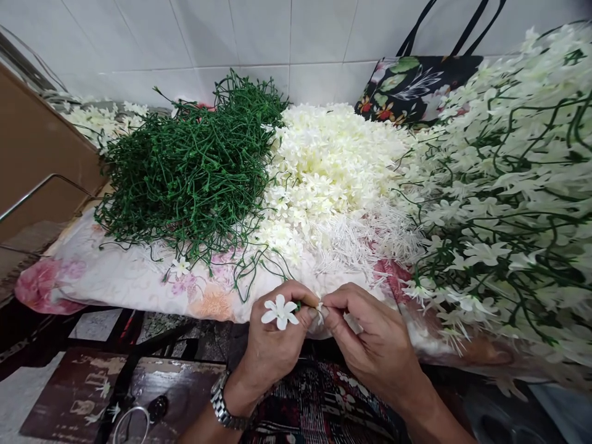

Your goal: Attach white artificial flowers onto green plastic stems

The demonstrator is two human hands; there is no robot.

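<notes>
My left hand [280,333] is closed around an artificial flower stem, mostly hidden in the fist. A white five-or-so-petalled artificial flower [280,312] pokes out by its knuckles. Thumb and forefinger of my right hand [365,333] pinch a small white flower piece [320,313] where the fingertips of both hands meet. Just beyond the hands lie a heap of white flower heads [324,166], a scatter of thin white stamen-like pieces [346,243] and a tangled pile of green plastic stems [194,166].
Assembled white flowers on green stems [518,203] are heaped at the right. A floral cloth [139,283] covers the work surface. Behind stands a black floral bag [411,86] against the tiled wall [259,31]. A cardboard box [41,154] borders the left.
</notes>
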